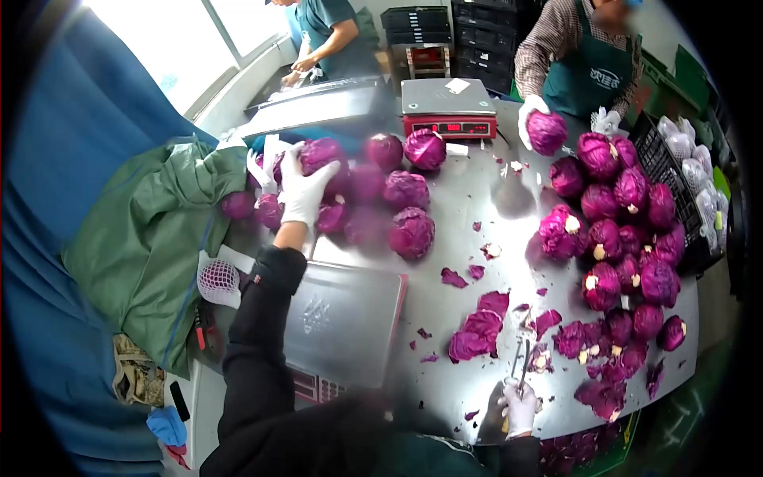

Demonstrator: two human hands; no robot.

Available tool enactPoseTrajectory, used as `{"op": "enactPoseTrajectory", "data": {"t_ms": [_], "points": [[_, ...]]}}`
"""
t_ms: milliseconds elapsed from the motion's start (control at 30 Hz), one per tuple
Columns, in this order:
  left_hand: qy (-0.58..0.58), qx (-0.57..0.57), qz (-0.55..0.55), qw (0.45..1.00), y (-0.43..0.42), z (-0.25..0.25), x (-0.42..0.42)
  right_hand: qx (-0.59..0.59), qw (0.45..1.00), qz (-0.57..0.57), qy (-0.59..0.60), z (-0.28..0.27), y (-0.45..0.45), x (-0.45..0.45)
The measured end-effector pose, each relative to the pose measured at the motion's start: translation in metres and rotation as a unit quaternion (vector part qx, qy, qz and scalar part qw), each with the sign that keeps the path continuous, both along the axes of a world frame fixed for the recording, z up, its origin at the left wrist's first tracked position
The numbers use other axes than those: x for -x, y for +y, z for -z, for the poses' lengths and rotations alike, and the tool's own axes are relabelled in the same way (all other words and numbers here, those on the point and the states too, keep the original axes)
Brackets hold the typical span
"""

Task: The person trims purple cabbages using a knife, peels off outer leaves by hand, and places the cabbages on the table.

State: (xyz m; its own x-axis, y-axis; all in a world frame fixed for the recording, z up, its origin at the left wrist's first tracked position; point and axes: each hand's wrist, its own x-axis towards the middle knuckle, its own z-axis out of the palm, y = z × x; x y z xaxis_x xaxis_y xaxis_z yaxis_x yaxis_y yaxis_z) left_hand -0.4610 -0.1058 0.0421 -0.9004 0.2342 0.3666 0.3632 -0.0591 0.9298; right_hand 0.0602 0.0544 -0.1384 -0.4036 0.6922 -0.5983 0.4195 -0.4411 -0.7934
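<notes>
My left hand [306,189], in a white glove, reaches over the heap at the left of the metal table. Its thumb and fingers curve around a red cabbage [323,153]. Other red cabbages touch or crowd that one, some blurred by motion, and a white foam net [270,159] lies just left of the hand. Low on the right, my gloved right hand [520,409] grips a narrow-bladed knife [521,362], its blade pointing away from me. Peeled cabbage leaves [477,330] lie on the table near the blade.
A flat scale [346,310] sits under my left arm; a red scale [449,103] stands at the back. Trimmed cabbages [628,230] pile up at the right beside a black crate [668,179]. Across the table, a person's gloved hand [531,119] holds a cabbage. Another person works behind.
</notes>
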Motion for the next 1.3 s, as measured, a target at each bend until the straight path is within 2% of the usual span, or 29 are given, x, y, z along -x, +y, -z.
{"op": "enactPoseTrajectory", "data": {"t_ms": [33, 67, 133, 167, 267, 333, 433, 533, 567, 600, 633, 667, 700, 733, 800, 867, 900, 933, 1000, 1067, 1133, 1167, 1233, 1267, 1300], "points": [[0.136, 0.120, -0.070, 0.981, -0.004, -0.010, 0.013, 0.002, 1.000, 0.011, 0.002, 0.001, 0.001, 0.003], [0.188, 0.167, -0.096, 0.963, -0.004, -0.012, 0.019, 0.005, 1.000, 0.023, 0.000, 0.001, 0.001, 0.002], [0.314, 0.304, -0.090, 0.895, 0.000, -0.015, 0.032, -0.004, 0.999, 0.033, -0.006, 0.007, 0.002, 0.007], [0.377, 0.291, -0.059, 0.877, 0.007, -0.007, 0.041, -0.011, 0.999, 0.032, -0.020, 0.007, 0.003, 0.010], [0.439, 0.395, 0.005, 0.807, 0.038, 0.022, 0.051, -0.035, 0.997, 0.026, -0.057, 0.008, 0.002, 0.014], [0.477, 0.428, 0.031, 0.767, 0.063, 0.028, 0.053, -0.038, 0.997, 0.020, -0.057, 0.014, -0.001, 0.008], [0.517, 0.454, 0.031, 0.725, 0.096, 0.051, 0.077, -0.054, 0.997, -0.013, -0.060, -0.008, -0.008, 0.006], [0.439, 0.587, 0.022, 0.680, 0.122, 0.048, 0.078, -0.070, 0.997, -0.004, -0.020, 0.005, -0.018, -0.009], [0.404, 0.614, 0.017, 0.677, 0.128, 0.055, 0.085, -0.031, 0.999, 0.024, -0.013, -0.006, -0.020, -0.006], [0.299, 0.697, 0.037, 0.651, 0.141, 0.036, 0.071, 0.020, 0.999, 0.032, -0.022, -0.015, -0.018, -0.005], [0.224, 0.777, 0.057, 0.586, 0.158, 0.013, 0.055, 0.054, 0.998, 0.039, 0.002, -0.028, -0.014, -0.004], [0.228, 0.795, 0.058, 0.559, 0.168, 0.012, 0.052, 0.088, 0.995, 0.044, 0.030, -0.036, -0.011, -0.005], [0.246, 0.782, 0.045, 0.572, 0.181, 0.012, 0.043, 0.080, 0.987, 0.073, 0.118, -0.024, -0.011, -0.004], [0.269, 0.731, 0.039, 0.626, 0.195, 0.016, 0.029, 0.069, 0.972, 0.097, 0.204, -0.014, -0.009, -0.002], [0.345, 0.597, 0.100, 0.718, 0.222, 0.033, 0.005, 0.065, 0.962, 0.051, 0.261, -0.007, 0.004, -0.001], [0.423, 0.465, 0.232, 0.742, 0.263, 0.065, -0.015, -0.039, 0.960, 0.056, 0.273, 0.008, 0.009, 0.000], [0.418, 0.450, 0.288, 0.735, 0.288, 0.079, -0.033, -0.055, 0.968, 0.031, 0.241, 0.004, 0.015, -0.006], [0.412, 0.432, 0.342, 0.725, 0.314, 0.085, -0.057, -0.071, 0.959, 0.071, 0.267, 0.006, 0.016, -0.012], [0.355, 0.380, 0.420, 0.744, 0.349, 0.080, -0.135, -0.098, 0.933, 0.147, 0.314, 0.013, 0.012, -0.025], [0.332, 0.398, 0.419, 0.746, 0.381, 0.099, -0.172, -0.153, 0.925, 0.166, 0.306, 0.009, 0.016, -0.057], [0.224, 0.417, 0.431, 0.768, 0.398, 0.111, -0.198, -0.196, 0.913, 0.206, 0.291, 0.010, 0.016, -0.092], [0.273, 0.417, 0.407, 0.765, 0.409, 0.126, -0.193, -0.201, 0.910, 0.198, 0.304, 0.001, 0.014, -0.116], [0.182, 0.467, 0.392, 0.772, 0.413, 0.104, -0.215, -0.279, 0.915, 0.236, 0.174, 0.033, 0.004, -0.155], [0.236, 0.431, 0.321, 0.809, 0.412, 0.113, -0.216, -0.311, 0.900, 0.272, 0.140, 0.036, 0.001, -0.173], [0.215, 0.446, 0.328, 0.804, 0.413, 0.116, -0.212, -0.340, 0.882, 0.309, 0.103, 0.038, -0.003, -0.190]]}}
